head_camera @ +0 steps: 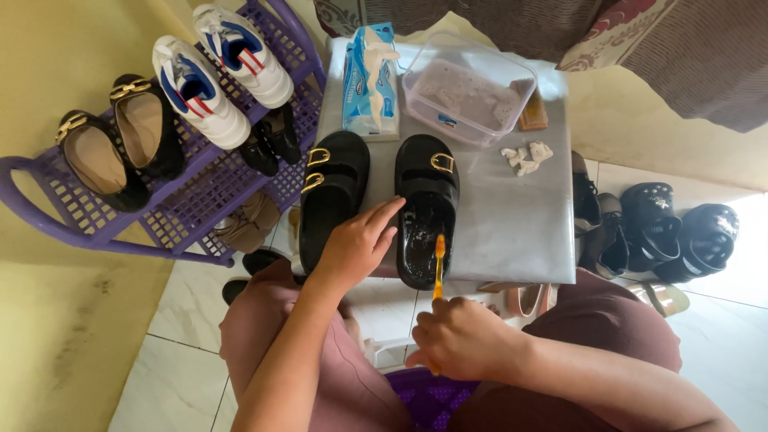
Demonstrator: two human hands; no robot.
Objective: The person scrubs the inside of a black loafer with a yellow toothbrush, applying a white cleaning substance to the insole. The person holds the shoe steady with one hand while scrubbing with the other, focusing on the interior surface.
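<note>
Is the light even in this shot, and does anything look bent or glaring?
Head view: daylight overexposes the floor tiles at right; the wet black sandal glints under the orange toothbrush; the purple shoe rack bows from wide-angle distortion; both hands look sharp.

Blue and white tissue pack (370,80) at table's far left, small blue label (447,121) on clear tub

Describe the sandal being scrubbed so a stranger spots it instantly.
On the small grey table, two black sandals lie side by side. It is the right-hand sandal, under the orange toothbrush in the right hand. Its footbed is wet and sudsy; the other sandal looks dry.
</note>
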